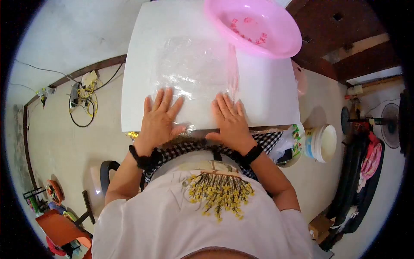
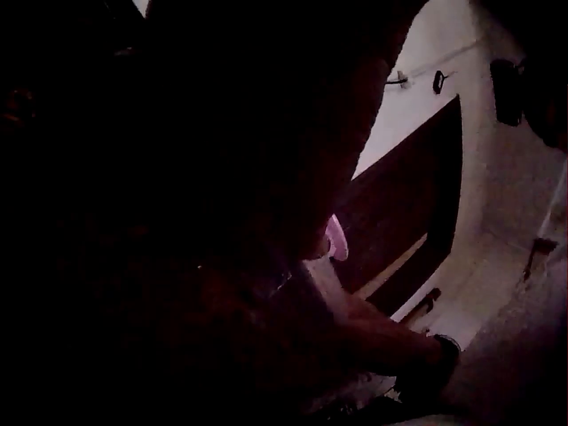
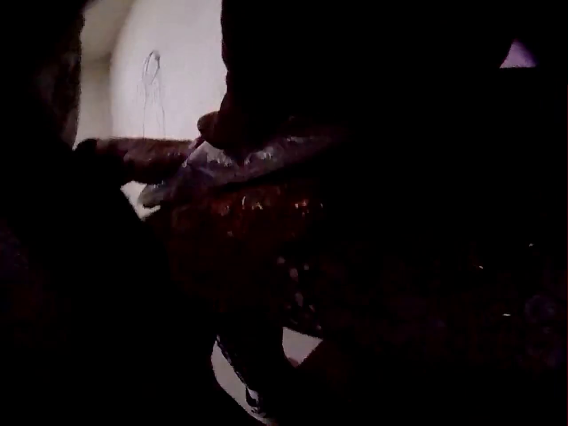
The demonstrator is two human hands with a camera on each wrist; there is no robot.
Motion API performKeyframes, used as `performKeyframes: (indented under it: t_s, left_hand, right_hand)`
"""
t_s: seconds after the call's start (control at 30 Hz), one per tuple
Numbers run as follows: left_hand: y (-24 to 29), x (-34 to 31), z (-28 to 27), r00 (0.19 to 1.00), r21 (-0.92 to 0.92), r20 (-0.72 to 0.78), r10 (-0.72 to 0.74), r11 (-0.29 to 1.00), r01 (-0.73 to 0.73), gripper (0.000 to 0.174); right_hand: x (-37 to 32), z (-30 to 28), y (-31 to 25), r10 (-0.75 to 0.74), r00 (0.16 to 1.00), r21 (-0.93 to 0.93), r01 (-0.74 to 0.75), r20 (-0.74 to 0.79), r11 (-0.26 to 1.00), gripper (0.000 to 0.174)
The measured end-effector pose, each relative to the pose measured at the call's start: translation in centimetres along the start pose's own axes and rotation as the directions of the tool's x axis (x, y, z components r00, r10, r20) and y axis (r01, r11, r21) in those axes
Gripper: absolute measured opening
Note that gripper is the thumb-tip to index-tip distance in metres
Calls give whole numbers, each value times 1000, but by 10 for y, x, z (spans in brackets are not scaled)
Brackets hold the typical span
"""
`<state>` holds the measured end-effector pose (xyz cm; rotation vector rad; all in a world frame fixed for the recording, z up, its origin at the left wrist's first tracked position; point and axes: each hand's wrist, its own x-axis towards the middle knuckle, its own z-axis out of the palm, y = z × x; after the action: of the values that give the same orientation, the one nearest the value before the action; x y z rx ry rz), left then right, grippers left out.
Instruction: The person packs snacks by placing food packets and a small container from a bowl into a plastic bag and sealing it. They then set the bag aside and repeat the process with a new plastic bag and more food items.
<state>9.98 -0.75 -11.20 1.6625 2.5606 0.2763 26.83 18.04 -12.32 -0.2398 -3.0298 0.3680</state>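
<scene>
A clear plastic sheet (image 1: 185, 64) lies spread over the white tabletop (image 1: 140, 56), wrinkled and shiny, with a pinkish strip along its right side. My left hand (image 1: 158, 118) rests on its near left part, fingers straight and spread, thumb pointing right. On the near right part my right hand (image 1: 230, 120) lies palm down, fingers extended and thumb pointing left. Both hands are close to the table's front edge. The wrist views are very dark; plastic film (image 3: 253, 155) glints in the right one.
A pink basin (image 1: 284, 34) with red floral marks stands at the table's back right corner. White buckets (image 1: 324, 144) are on the floor to the right. A coiled cable (image 1: 88, 101) lies at left, and an orange chair (image 1: 62, 226) is at lower left.
</scene>
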Motion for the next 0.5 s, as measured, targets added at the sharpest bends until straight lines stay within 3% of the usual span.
performKeyframes:
  t_s: [0.13,0.2,0.4,0.43,0.5]
  left_hand:
    - [-4,0,-3,999,11,48,6,1000,-7,81]
    - [0,2,-12,1000,14,-8,1,1000,-1,81]
    - [2,7,-2,1000,-25,11,11,1000,-11,80]
    - [-1,7,0,1000,-36,27,5,999,-4,79]
    - [-10,-1,1,984,-92,-117,-133,988,123,77]
  right_hand:
    - [0,-1,1,18,1000,45,-19,13,999,100]
    - [4,-10,-2,63,997,49,-65,50,997,99]
    - [2,2,6,103,995,5,-103,-3,995,90]
    - [3,5,11,146,985,65,-140,-93,988,85]
    - [-4,6,16,260,936,205,-214,-235,955,74]
